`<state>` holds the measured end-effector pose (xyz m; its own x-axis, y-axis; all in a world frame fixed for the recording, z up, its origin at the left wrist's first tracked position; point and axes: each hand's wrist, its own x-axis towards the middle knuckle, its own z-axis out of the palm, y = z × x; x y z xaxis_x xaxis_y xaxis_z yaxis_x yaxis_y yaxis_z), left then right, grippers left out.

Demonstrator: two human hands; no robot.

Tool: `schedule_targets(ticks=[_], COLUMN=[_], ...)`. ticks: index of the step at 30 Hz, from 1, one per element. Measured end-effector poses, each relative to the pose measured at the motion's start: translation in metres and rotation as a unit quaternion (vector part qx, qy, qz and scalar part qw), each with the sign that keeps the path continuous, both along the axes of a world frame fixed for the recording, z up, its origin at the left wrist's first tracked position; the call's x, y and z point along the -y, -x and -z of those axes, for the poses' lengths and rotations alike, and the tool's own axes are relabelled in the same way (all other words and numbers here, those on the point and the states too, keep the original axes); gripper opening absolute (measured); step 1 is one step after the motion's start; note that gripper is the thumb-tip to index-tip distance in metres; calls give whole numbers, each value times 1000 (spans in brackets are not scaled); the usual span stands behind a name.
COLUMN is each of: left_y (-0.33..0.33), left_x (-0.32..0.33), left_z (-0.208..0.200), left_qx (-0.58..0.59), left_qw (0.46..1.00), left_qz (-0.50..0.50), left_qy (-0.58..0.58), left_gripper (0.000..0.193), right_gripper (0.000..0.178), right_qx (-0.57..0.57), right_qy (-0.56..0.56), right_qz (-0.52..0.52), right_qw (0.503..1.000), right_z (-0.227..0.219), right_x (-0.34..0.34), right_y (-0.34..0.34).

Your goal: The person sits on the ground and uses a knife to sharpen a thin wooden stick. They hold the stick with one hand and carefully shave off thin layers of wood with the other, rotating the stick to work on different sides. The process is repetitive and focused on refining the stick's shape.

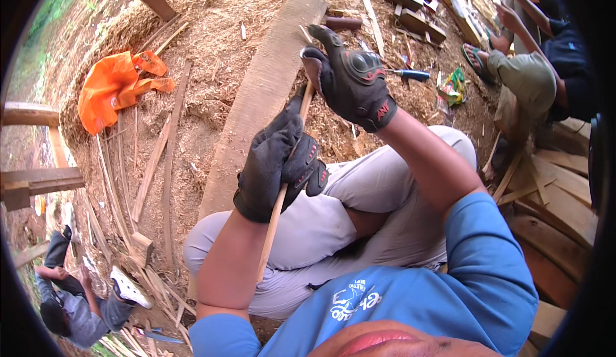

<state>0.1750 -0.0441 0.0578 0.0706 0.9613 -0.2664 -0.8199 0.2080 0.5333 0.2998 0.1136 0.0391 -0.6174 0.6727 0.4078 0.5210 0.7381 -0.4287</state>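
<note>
My left hand [276, 164], in a black glove with red marks, is closed around a long thin wooden stick [273, 232]. The stick slants from above my lap up toward my right hand [353, 78]. That hand wears a matching black glove with a hard knuckle guard. Its thumb and forefinger are stretched out and apart by the stick's upper end; its other fingers are partly hidden. Whether it touches the stick is hard to see. Beneath both hands, a wide wooden plank [266, 68] lies lengthwise on the ground, dusted with shavings.
An orange cloth [112, 90] lies at left among wood strips. Wooden hand planes [420, 24] and a blue-handled tool [410, 74] lie beyond my right hand, near a green wrapper [453, 87]. One person [539, 74] sits at right, another [83, 299] at lower left. Boards [552, 228] are stacked at right.
</note>
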Motion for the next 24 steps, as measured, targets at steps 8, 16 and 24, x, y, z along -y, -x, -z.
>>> schedule_targets(ticks=[8, 16, 24], left_y=[4, 12, -1], left_x=[-10, -11, -10], left_z=[-3, 5, 1], left_qx=[-29, -52, -78], left_qw=[999, 996, 996], left_qz=[39, 56, -45], left_qy=[-20, -50, -15], left_gripper=[54, 54, 54], right_gripper=[51, 44, 17], right_qx=[-31, -148, -234], right_qy=[130, 229, 234], right_qz=[75, 26, -142], right_qw=[988, 962, 933], right_z=[21, 15, -3], right_x=[-68, -71, -30], right_y=[-10, -30, -22])
